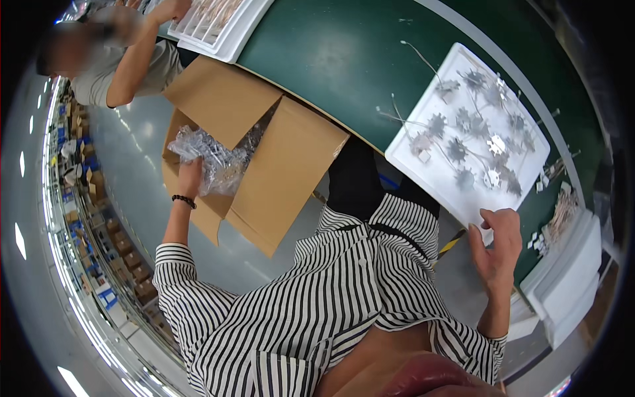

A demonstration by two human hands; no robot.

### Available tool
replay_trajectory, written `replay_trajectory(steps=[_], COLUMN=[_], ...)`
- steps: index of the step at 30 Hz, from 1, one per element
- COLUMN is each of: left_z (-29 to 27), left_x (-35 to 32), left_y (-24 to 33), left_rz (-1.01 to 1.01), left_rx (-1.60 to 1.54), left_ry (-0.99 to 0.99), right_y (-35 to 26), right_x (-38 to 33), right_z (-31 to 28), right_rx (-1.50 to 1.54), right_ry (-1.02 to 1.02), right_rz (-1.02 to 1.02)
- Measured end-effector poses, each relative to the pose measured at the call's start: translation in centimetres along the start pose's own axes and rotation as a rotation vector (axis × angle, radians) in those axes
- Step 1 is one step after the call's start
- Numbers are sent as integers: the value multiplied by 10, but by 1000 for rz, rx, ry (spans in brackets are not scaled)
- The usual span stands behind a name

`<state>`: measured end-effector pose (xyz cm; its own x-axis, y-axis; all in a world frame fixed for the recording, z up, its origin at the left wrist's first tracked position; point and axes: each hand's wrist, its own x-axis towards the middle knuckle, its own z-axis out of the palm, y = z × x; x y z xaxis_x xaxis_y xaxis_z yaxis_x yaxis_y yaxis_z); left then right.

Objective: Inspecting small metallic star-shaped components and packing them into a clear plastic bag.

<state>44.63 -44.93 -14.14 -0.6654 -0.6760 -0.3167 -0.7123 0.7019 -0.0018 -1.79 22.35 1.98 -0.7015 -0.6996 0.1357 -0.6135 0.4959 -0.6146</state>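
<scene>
Left hand (190,177) has its fingers closed around a crinkled clear plastic bag (210,159) of small metallic parts, held inside the open brown cardboard box (278,172) beside the green table (344,53). Right hand (497,246) pinches the near edge of a flat white tray (423,165) on the table. The tray carries grey, star-shaped metal pieces (456,149) with thin wire stems.

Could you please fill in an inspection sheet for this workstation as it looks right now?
Surface: green table, mostly bare in the middle.
Job's things: open cardboard box beside the table; clear plastic bag of small parts in it; white tray of metal star-shaped parts on wires.
Clutter: small loose pieces and stacked white trays at the right.
Grippers: left hand grips the bag; right hand holds the tray's near edge.
Cables: nothing seen.
Surroundings: another person at a tray; shelves of boxes.
</scene>
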Motion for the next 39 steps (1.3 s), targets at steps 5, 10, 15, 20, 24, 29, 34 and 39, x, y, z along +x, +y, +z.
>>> replay_trajectory(steps=[5, 10, 15, 20, 24, 29, 34, 39], left_z=[-79, -87, -95, -104, -115, -140, -140, -116], left_x=[48, 40, 54, 55, 55, 73, 85, 85], left_y=[175, 176, 179, 167, 145, 164, 184, 191], left_rz=[-331, -405, -237, -308, -365, -375, -432, -515], left_rx=[-586, -551, -267, -611, -854, -946, -865, -770], left_ry=[75, 122, 185, 182, 152, 43, 1, 110], right_y=[-16, -81, -163, -212, -226, -208, -171, -152], right_x=[81, 188, 245, 251, 243, 217, 164, 118], right_z=[3, 30, 78, 100, 104, 118, 172, 227], right_rx=[161, 375, 485, 462, 421, 360, 477, 568], right_ry=[-86, -284, -391, -557, -682, -654, -613, -485], right_rz=[-167, -325, -404, -437, -230, 106, 605, 949])
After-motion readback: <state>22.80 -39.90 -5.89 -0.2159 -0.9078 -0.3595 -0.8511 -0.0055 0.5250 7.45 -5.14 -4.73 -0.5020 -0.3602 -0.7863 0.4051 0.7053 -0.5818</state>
